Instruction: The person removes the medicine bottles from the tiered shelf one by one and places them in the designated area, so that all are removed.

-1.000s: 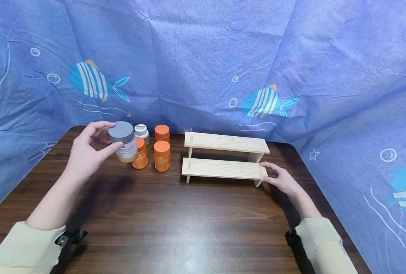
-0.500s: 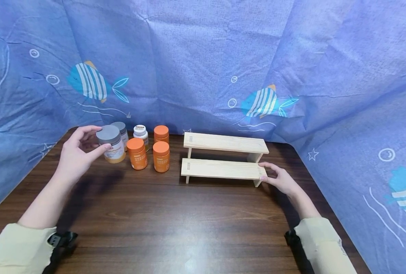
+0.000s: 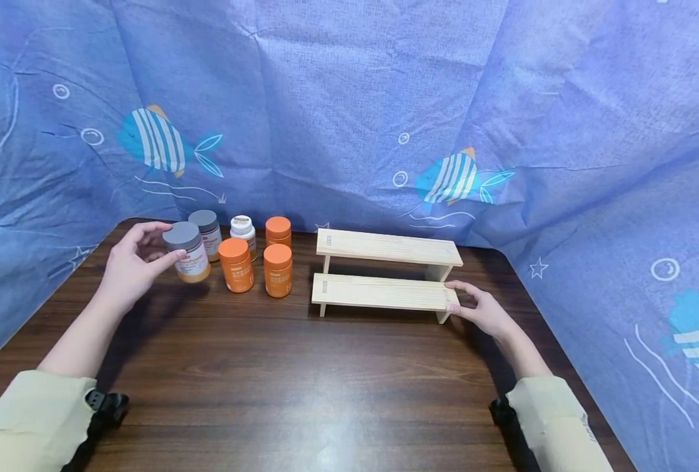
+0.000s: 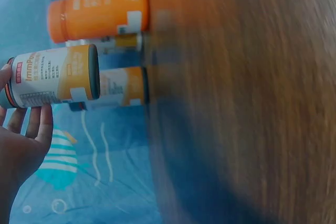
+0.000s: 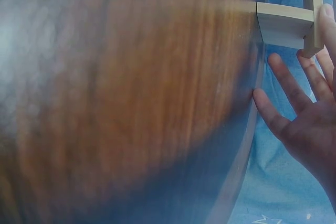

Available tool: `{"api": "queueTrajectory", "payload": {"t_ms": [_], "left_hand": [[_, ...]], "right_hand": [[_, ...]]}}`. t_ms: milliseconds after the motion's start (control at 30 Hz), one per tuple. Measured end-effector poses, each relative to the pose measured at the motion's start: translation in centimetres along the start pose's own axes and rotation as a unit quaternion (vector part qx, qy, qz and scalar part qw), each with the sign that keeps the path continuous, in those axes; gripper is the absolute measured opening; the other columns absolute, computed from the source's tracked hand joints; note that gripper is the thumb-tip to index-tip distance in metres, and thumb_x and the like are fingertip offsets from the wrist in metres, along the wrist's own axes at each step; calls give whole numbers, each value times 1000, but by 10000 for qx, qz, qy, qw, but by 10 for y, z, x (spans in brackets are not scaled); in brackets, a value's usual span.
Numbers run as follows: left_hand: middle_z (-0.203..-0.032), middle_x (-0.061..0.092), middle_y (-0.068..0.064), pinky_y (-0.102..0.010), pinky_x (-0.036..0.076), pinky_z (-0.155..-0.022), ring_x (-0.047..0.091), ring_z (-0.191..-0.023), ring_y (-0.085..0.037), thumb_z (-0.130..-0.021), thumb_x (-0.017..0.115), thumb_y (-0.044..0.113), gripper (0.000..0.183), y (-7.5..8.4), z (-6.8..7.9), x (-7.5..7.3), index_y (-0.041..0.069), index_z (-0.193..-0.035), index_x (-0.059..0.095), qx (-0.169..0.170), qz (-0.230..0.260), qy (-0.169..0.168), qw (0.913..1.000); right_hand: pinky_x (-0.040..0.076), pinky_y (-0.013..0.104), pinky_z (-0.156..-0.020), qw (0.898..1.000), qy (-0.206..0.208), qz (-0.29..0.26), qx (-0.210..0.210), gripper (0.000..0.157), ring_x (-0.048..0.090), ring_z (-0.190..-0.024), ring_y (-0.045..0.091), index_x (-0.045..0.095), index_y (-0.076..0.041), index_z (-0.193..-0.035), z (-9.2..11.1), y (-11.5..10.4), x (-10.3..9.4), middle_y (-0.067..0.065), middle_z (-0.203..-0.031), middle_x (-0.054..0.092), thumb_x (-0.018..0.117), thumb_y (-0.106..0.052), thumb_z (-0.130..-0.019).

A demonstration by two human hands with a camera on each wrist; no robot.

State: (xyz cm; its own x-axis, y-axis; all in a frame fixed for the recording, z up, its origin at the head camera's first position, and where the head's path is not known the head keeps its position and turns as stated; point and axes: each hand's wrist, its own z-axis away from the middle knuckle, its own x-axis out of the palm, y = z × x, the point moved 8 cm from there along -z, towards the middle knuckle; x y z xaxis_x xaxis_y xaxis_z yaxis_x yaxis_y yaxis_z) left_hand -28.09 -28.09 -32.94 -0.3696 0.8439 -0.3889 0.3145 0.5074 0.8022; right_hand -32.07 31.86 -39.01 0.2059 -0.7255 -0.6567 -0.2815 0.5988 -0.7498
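In the head view my left hand [image 3: 126,267] grips a supplement jar [image 3: 192,260] with a grey lid, thumb and fingers round the lid. The left wrist view shows this jar [image 4: 52,74] lifted, its base apart from the table. A second grey-lidded jar [image 3: 210,241] stands just behind it. To their right are a white-capped bottle [image 3: 242,231] and orange jars [image 3: 237,270], all upright. My right hand [image 3: 483,311] holds the right end of the lower board of a two-step wooden rack [image 3: 381,290], thumb at its front edge. Other right fingers [image 5: 286,82] are spread below the board.
The dark wooden table [image 3: 325,380] carries everything. A blue fish-print cloth [image 3: 349,111] hangs behind it and along both sides. The rack's upper board [image 3: 390,245] stands close to the back cloth.
My left hand has carried the grey-lidded jar leftward and slightly down, uncovering the second grey-lidded jar and the left orange jar. My right hand stays on the rack.
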Motion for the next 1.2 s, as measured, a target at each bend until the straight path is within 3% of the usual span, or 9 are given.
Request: {"api": "queueTrajectory", "payload": {"t_ms": [300,400,500,600,700,767,833,1033,1200], "left_hand": [[-104,51,25,-5,44,-66,53,-82,11,-81,75,26,54,-30,-6,4,9,-125,50,-404,-619,-399,9965],[-110,57,11,-6,43,-64,53,-78,13,-81,75,28,54,-35,-8,6,9,-125,50,-430,-779,-541,9946],[-121,59,-12,-6,40,-68,48,-86,14,-82,74,29,55,-38,-8,7,8,-126,49,-414,-950,-696,9922],[-127,55,-24,-17,43,-75,54,-101,-5,-84,72,30,56,-39,-7,11,5,-128,47,-439,-1030,-878,9898],[-129,52,-27,-40,45,-85,52,-113,-33,-85,70,29,57,-41,-7,15,3,-129,45,-467,-1048,-1044,9879],[-129,51,-28,-55,40,-88,47,-115,-44,-86,70,27,55,-41,-7,16,1,-128,45,-458,-1053,-1106,9872],[-128,51,-29,-61,36,-90,46,-116,-48,-86,70,25,54,-41,-7,17,0,-127,45,-431,-1040,-1127,9872],[-128,50,-31,-64,34,-91,43,-118,-50,-87,68,25,54,-43,-7,18,-1,-127,44,-474,-969,-1169,9873],[-129,49,-31,-64,33,-92,42,-118,-49,-88,68,26,55,-42,-8,18,-2,-128,43,-514,-906,-1225,9870]], "right_hand": [[47,21,-80,9999,-42,-110,31,51,57,-103,35,48,5,-131,0,-6,1,28,-123,55,68,-7,-86],[47,21,-80,9999,-52,-81,55,51,57,-104,36,48,4,-132,0,-5,1,28,-127,53,68,-8,-86],[46,22,-82,9999,-50,-63,72,51,56,-106,37,48,4,-132,-1,-5,1,28,-134,48,68,-8,-86],[46,24,-83,10000,-43,-42,76,51,56,-107,38,49,4,-131,-1,-5,1,28,-137,44,68,-8,-86],[46,26,-84,10000,-41,-16,83,51,56,-106,38,49,4,-131,0,-8,2,28,-137,45,68,-9,-86],[46,26,-84,9999,-45,-28,100,51,56,-107,38,49,4,-131,1,-9,2,28,-136,45,68,-9,-86],[46,26,-84,9999,-54,-52,115,51,56,-107,38,49,4,-131,1,-10,2,27,-135,47,68,-8,-86],[46,23,-83,9999,-48,-101,104,51,55,-107,39,48,5,-132,0,-5,2,28,-134,47,68,-7,-86],[46,21,-81,9998,-22,-196,80,53,56,-106,35,48,1,-133,-5,14,2,26,-133,49,69,-9,-86]]}}
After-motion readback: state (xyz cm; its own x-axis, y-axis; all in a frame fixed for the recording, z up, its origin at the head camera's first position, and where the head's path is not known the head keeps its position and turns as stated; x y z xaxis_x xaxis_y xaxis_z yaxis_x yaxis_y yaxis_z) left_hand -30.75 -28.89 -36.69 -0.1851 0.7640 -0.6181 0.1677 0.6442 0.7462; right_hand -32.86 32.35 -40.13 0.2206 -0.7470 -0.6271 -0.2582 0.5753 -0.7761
